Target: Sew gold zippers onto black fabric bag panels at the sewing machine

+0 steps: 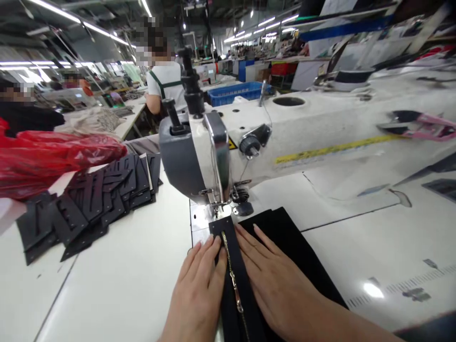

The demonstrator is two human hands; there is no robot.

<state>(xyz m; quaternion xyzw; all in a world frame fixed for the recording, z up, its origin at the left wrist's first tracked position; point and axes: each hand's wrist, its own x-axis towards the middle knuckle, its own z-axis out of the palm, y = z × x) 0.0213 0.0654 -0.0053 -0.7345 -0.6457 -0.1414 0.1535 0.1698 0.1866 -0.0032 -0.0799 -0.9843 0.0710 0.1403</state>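
A black strip (240, 266) with a gold zipper (231, 270) down its middle lies on the machine bed, its far end just below the needle area of a white sewing machine (213, 156). My left hand (197, 280) rests flat along the strip's left side, fingers stretched toward the presser foot. Along the other side my right hand (272, 275) lies flat, fingers extended, its fingertips near the strip's right edge. Under and beyond that hand spreads a larger black fabric piece (295, 242). Both palms face down; neither hand grips anything.
Several black pieces with slots (96, 194) are piled on the left of the white table (124, 266), beside a red plastic bag (53, 152). Pink-handled snips (420, 126) lie on the machine arm. Behind are a blue basket (233, 92) and a person (167, 78).
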